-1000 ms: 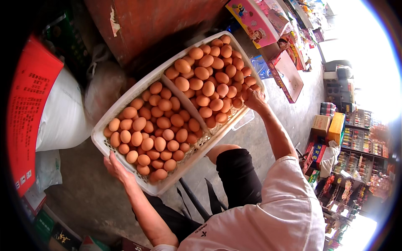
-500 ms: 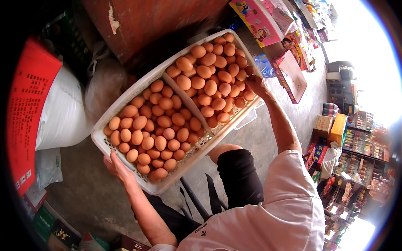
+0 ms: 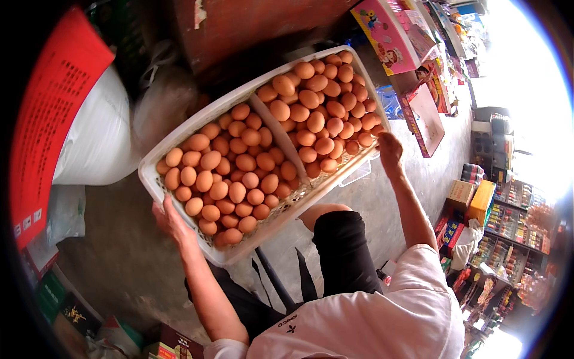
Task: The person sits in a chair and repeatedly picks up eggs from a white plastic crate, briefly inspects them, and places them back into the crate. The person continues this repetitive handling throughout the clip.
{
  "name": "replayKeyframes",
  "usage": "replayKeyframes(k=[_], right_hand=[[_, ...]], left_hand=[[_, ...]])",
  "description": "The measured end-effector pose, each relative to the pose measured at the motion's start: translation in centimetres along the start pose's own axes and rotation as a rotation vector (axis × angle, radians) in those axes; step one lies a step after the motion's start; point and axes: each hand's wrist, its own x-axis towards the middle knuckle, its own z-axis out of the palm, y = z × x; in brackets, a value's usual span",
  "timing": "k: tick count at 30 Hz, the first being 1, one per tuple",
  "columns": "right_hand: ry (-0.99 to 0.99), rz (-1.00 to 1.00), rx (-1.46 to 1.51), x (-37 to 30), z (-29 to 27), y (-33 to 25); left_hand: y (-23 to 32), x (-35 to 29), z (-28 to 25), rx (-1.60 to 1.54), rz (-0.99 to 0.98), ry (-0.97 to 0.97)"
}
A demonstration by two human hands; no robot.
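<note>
A white plastic crate [image 3: 284,221] sits tilted in front of me, its right end farther away than its left. A divider [image 3: 278,134] splits it into two compartments, and both are heaped with brown eggs [image 3: 237,192]. My left hand [image 3: 171,220] grips the near left end, thumb up against the wall and fingers mostly hidden behind it. At the right end my right hand [image 3: 390,152] is closed around the crate's rim, close to the near corner. What supports the crate from below is hidden.
Left of the crate stand a red printed package [image 3: 51,113], a white sack [image 3: 98,134] and a clear plastic bag [image 3: 164,105]. A reddish-brown panel [image 3: 257,27] rises behind it. Right are a pink box [image 3: 387,36], an open carton [image 3: 426,119] and stocked shelves [image 3: 514,233]. Boxes crowd the lower left.
My right hand has come back from beside the eggs at the right end to the rim's near corner. The crate appears slightly farther right; my left hand keeps its hold.
</note>
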Motion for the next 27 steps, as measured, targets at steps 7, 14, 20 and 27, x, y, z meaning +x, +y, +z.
replayKeyframes(k=[7, 14, 20, 27], right_hand=[[-0.653, -0.203, 0.073, -10.0, 6.8, -13.0], [-1.104, -0.472, -0.304, -13.8, 14.2, -19.0], [-0.841, -0.643, -0.312, -15.9, 18.8, -17.5], [-0.925, -0.746, 0.009, -17.1, 19.0, -20.9]], left_hand=[[-0.4, 1.0, -0.7, 0.055, -0.032, 0.020], [0.2, 0.7, -0.7, -0.012, -0.080, 0.042], [0.6, 0.4, -0.6, -0.062, -0.088, 0.022], [-0.2, 0.6, -0.8, 0.010, -0.066, 0.030]])
